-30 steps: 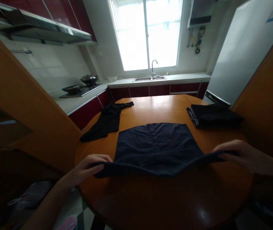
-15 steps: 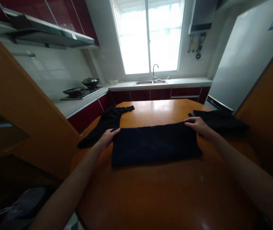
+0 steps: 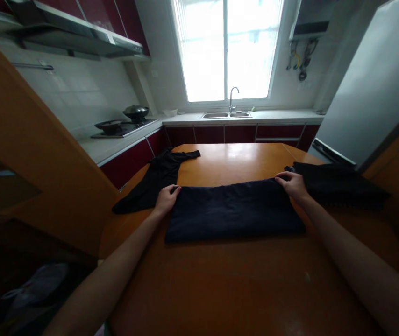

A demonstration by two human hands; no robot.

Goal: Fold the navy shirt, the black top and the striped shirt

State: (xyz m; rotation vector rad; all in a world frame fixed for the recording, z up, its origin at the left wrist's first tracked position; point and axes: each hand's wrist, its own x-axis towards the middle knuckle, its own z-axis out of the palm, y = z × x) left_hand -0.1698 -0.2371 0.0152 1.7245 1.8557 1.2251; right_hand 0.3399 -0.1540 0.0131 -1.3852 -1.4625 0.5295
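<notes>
A dark navy garment (image 3: 234, 210) lies on the wooden table in front of me, folded into a wide, flat rectangle. My left hand (image 3: 167, 198) pinches its far left corner between thumb and fingers. At the opposite end of that far edge, my right hand (image 3: 292, 184) grips the right corner. The cloth looks fairly smooth, with light creases across its top. What lies between its layers is hidden.
The wooden table (image 3: 234, 289) has a rounded edge. A black garment (image 3: 159, 179) lies spread at its left. Folded dark clothes (image 3: 339, 184) are stacked on the right, close to my right hand. Beyond stand a counter with a sink (image 3: 215, 115) and a fridge (image 3: 371, 88).
Both hands have carried the garment's near edge away from me onto its far edge, folding it over. In the last half second the folded cloth has settled flatter, still held at both corners.
</notes>
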